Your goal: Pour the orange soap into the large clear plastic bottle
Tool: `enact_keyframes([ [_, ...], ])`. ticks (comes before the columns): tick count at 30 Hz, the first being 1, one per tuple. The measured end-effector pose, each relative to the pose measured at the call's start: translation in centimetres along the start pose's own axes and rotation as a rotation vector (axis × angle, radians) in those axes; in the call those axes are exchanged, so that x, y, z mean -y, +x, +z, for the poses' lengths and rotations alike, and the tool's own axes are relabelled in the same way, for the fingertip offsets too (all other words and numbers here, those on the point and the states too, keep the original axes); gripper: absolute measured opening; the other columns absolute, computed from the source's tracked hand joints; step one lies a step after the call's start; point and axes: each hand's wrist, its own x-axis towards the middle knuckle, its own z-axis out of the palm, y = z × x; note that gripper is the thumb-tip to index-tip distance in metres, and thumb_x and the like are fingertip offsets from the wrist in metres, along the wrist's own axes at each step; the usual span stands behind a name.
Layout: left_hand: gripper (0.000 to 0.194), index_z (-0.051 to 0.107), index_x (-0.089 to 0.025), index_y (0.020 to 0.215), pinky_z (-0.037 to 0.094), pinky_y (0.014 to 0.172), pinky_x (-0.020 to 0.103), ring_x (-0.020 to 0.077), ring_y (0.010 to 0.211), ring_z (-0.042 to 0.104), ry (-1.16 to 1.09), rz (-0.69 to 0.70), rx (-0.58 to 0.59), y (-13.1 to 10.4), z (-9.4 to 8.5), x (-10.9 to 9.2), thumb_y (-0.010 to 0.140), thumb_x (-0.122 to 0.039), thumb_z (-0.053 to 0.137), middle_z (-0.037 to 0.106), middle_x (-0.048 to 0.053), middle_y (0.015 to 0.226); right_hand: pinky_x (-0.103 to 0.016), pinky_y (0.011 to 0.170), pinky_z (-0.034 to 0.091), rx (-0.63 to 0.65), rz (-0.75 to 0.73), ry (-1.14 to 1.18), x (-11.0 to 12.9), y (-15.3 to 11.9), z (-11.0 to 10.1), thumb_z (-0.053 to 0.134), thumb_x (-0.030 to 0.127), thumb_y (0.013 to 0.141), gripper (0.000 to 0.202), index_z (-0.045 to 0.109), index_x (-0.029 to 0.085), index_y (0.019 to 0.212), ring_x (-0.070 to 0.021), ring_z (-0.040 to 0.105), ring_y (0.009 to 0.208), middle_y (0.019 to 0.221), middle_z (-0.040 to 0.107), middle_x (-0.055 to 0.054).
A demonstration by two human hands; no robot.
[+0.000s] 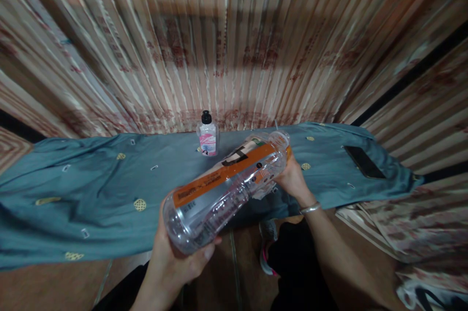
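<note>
A large clear plastic bottle [228, 213], wrapped in an orange and white printed label, is tilted in the air over the cloth-covered table. Its base rests in my left hand [183, 264], with the thumb along the near side and the fingers mostly hidden beneath. At the upper right end, my right hand [292, 179] is closed around the bottle near its neck; most of those fingers are behind it. Crinkled clear plastic shows beside the neck, and I cannot tell whether it belongs to the bottle. Behind stands a small clear bottle [208, 141] with a black cap and pink-and-white label, upright and untouched.
A blue-green cloth [109, 179] with yellow pineapple prints covers the narrow table. Toward its right end lies a dark flat object [363, 161], like a phone. A pleated patterned curtain [234, 57] hangs close behind. White bags [431, 296] sit at the lower right.
</note>
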Motion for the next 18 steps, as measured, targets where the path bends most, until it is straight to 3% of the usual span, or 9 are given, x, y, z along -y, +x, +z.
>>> enact_keyframes([
  [3,0.109,0.051,-0.019,0.133,0.065,0.059,0.037,0.0252,0.064,0.073,-0.064,-0.015,-0.046,-0.3,1.1,-0.7,0.041,-0.046,0.102,0.075,0.01,0.1,-0.051,0.103,0.059,-0.003,0.016,-0.026,0.2,0.0,0.0,0.09,0.045,0.06,0.091,0.053,0.021,0.139,-0.0362,0.073,0.116,0.129,0.073,-0.015],
  [5,0.11,0.05,-0.019,0.132,0.064,0.057,0.034,0.0241,0.066,0.074,-0.085,-0.022,-0.063,-0.5,1.7,-1.2,0.039,-0.045,0.103,0.074,0.012,0.112,-0.05,0.101,0.06,-0.008,0.024,-0.041,0.3,0.0,-0.1,0.091,0.045,0.059,0.091,0.054,0.021,0.138,-0.0362,0.074,0.114,0.128,0.074,-0.015],
  [11,0.1,0.051,-0.023,0.128,0.065,0.059,0.031,0.0215,0.064,0.074,-0.103,-0.058,-0.035,-0.8,1.6,-1.5,0.044,-0.041,0.103,0.075,0.008,0.106,-0.05,0.101,0.061,-0.002,0.007,-0.054,0.5,-0.1,-0.1,0.09,0.047,0.06,0.09,0.054,0.021,0.139,-0.036,0.074,0.116,0.132,0.072,-0.015],
  [18,0.103,0.055,-0.02,0.128,0.064,0.057,0.028,0.0306,0.088,0.078,-0.077,-0.013,-0.084,-0.6,1.7,-0.9,0.04,-0.045,0.102,0.07,0.015,0.127,-0.049,0.097,0.062,-0.024,0.006,-0.065,0.4,-0.1,0.1,0.087,0.048,0.065,0.089,0.051,0.021,0.142,-0.036,0.076,0.11,0.127,0.075,-0.015],
])
